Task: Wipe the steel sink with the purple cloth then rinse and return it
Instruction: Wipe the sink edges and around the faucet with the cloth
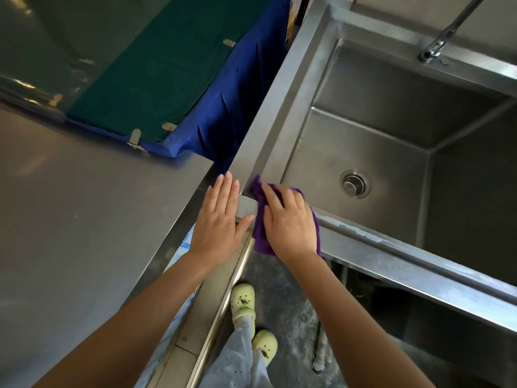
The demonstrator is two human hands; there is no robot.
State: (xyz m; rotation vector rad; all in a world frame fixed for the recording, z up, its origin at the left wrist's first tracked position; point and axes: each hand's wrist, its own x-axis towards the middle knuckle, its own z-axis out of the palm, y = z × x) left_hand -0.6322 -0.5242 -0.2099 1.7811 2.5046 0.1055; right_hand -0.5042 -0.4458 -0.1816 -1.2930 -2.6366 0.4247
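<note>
The purple cloth (260, 233) lies bunched over the near corner of the steel sink (279, 107). It sits directly under the right grip (288, 219), with one tail hanging off the front edge below the palm. That grip is spread flat on top, with its fingers nearly straight, pressing the cloth down rather than pinching it. Its thumb is hidden. The left grip (221, 217) is just beside it on the thumb side, fingers straight and together, resting flat on the edge of the bench (84, 205) where the bench meets the sink's corner.

The step in hand looks like wiping the rim, early in the task. To do it well, I would flatten the wad so more of the cloth touches the steel. Then I would draw it along the front rim, away from the left grip, towards the pale flaky residue (361, 232), leaning harder there. The hanging tail is best gathered under the palm so that it does not drag. The corner seam probably needs a fingertip pushed in through the cloth.

The cloth looks soft, napped and easily folded. The sink is brushed steel with dull streaks, a broad flat rim and a deep square basin with crisp folded corners. Beyond the right grip's fingertips, a round perforated strainer (355, 183) sits in the basin floor. Farther off, a chromed tap (436, 46) angles over the back ledge. The bench is matte steel. Past the left grip's fingertips, creased blue fabric (237, 113) hangs beside a green sheet (145, 74). Below both wrists are pale green clogs (243, 301) on a mottled floor (291, 317).
</note>
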